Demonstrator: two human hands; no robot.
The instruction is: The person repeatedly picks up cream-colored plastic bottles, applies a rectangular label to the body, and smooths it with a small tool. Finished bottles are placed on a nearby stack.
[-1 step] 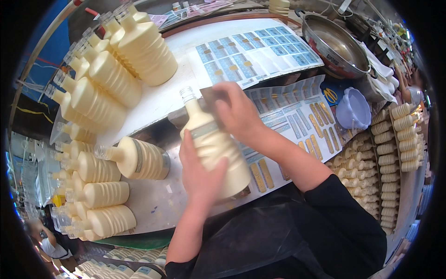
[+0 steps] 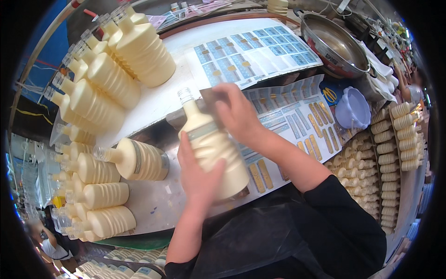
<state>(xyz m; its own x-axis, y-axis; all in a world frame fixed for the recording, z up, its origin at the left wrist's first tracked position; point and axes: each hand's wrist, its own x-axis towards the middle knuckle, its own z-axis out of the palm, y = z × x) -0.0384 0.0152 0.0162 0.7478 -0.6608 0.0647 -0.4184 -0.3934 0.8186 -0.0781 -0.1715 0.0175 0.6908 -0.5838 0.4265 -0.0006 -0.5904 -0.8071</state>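
In front of me a cream ribbed bottle [image 2: 227, 174] with a clear threaded neck leans, neck pointing away. My left hand [image 2: 200, 179] is closed round its near left side, fingers slightly blurred. A grey-blue label strip [image 2: 200, 130] crosses the bottle's shoulder. Just right of the neck, my right hand [image 2: 236, 111] pinches a thin, flat, dark brown piece [image 2: 210, 101], perhaps a scraper. Its lower edge is blurred near the shoulder; I cannot tell whether it touches. Left of my left hand lies another cream bottle [image 2: 141, 159] with a similar strip.
Several cream bottles stand [image 2: 144, 49] at the far left; others lie [image 2: 109, 221] below them. Blue label sheets [image 2: 262, 69] and a gold-and-blue label sheet [image 2: 288, 118] spread to the right. Beyond are a large metal pan [image 2: 337, 44], a lavender bucket [image 2: 353, 109] and racked bottles [image 2: 388, 162].
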